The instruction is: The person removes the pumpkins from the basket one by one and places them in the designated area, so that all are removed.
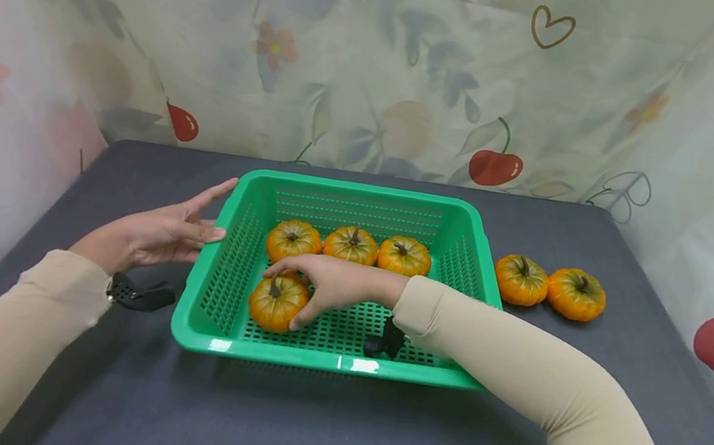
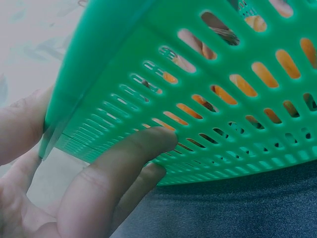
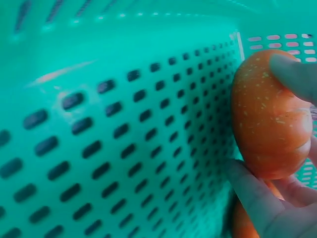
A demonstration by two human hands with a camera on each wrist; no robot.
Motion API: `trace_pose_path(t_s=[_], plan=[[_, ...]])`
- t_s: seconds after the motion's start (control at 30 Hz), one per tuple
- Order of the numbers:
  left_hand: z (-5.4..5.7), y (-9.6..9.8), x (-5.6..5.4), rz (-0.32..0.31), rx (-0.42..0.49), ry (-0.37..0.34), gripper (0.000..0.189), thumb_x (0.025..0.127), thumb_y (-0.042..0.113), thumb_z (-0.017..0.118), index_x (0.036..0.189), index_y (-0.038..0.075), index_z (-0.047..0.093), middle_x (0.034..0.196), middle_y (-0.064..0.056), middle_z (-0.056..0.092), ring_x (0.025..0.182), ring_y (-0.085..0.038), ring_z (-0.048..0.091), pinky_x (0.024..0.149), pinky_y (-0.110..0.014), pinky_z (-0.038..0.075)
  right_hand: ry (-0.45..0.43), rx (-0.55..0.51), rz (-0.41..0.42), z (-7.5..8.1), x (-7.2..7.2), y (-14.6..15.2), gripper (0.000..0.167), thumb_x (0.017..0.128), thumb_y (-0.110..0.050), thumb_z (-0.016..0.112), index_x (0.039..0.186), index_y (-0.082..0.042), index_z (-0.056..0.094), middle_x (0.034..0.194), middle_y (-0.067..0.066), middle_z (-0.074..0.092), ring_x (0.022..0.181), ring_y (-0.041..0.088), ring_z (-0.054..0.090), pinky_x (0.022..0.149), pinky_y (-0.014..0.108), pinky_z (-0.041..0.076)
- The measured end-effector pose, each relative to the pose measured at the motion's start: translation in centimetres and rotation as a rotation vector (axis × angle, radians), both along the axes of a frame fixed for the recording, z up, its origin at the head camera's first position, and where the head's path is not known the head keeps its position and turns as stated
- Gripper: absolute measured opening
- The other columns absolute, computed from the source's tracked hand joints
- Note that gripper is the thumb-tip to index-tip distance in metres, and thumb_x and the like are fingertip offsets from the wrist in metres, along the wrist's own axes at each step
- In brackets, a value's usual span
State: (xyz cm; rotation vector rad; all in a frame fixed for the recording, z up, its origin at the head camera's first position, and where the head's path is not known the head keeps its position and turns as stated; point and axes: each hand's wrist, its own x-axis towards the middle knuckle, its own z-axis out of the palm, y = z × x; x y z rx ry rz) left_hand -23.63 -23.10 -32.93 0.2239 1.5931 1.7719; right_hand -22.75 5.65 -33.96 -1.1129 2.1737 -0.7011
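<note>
A green perforated basket holds several small orange pumpkins. My right hand reaches inside and grips the front left pumpkin, its thumb and fingers around the sides. In the right wrist view this pumpkin is beside the basket wall, with part of another orange surface below it. Three pumpkins sit in a row behind it: left, middle and right. My left hand touches the basket's left side, fingers mostly extended at the rim and outer wall.
To the right of the basket, two more pumpkins, one nearer and one farther right, sit side by side on the dark cloth-covered table. A patterned curtain encloses the back and sides. Each wrist wears a black camera.
</note>
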Motion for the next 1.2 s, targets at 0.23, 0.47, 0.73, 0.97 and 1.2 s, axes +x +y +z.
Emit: trace_pose_path(t_s=[0.23, 0.47, 0.73, 0.97, 1.2], plan=[[0.0, 0.0, 0.0, 0.006, 0.008, -0.013, 0.090, 0.099, 0.003, 0.051, 0.150, 0.054, -0.003, 0.160, -0.022, 0.005, 0.105, -0.024, 0.068, 0.087, -0.042, 0.057, 0.028, -0.024, -0.004, 0.7, -0.2, 0.1, 0.075, 0.078, -0.017, 0.082, 0.143, -0.014, 0.045, 0.147, -0.001, 0.044, 0.131, 0.015, 0.043, 0.110, 0.030, 0.039], [0.0, 0.0, 0.0, 0.012, 0.006, -0.008, 0.092, 0.098, 0.002, 0.052, 0.150, 0.053, -0.004, 0.160, -0.023, 0.007, 0.104, -0.024, 0.068, 0.088, -0.043, 0.057, 0.030, -0.055, -0.014, 2.0, -0.5, 0.4, 0.075, 0.078, -0.017, 0.082, 0.144, -0.017, 0.045, 0.148, -0.001, 0.043, 0.131, 0.014, 0.042, 0.109, 0.033, 0.041], [-0.1, 0.0, 0.0, 0.006, -0.011, 0.012, 0.092, 0.098, 0.003, 0.053, 0.150, 0.052, -0.005, 0.160, -0.024, 0.007, 0.108, -0.025, 0.067, 0.091, -0.045, 0.055, -0.051, -0.150, -0.050, 3.3, -0.7, 1.0, 0.077, 0.078, -0.013, 0.082, 0.145, -0.016, 0.044, 0.145, 0.001, 0.043, 0.118, 0.018, 0.049, 0.096, 0.030, 0.050], [-0.1, 0.0, 0.0, 0.003, -0.007, 0.006, 0.091, 0.099, 0.004, 0.053, 0.150, 0.053, -0.004, 0.160, -0.023, 0.009, 0.107, -0.026, 0.067, 0.091, -0.045, 0.055, -0.049, -0.176, -0.074, 4.9, -0.4, 1.9, 0.072, 0.079, -0.014, 0.081, 0.142, -0.017, 0.046, 0.138, 0.000, 0.046, 0.116, 0.020, 0.050, 0.091, 0.027, 0.053], [-0.2, 0.0, -0.1, 0.005, -0.007, 0.010, 0.091, 0.098, 0.004, 0.053, 0.150, 0.053, -0.003, 0.159, -0.023, 0.010, 0.108, -0.026, 0.067, 0.091, -0.046, 0.055, 0.013, -0.206, -0.083, 6.7, -0.3, 3.1, 0.075, 0.079, -0.016, 0.082, 0.144, -0.018, 0.045, 0.146, -0.005, 0.042, 0.129, 0.016, 0.038, 0.103, 0.035, 0.046]])
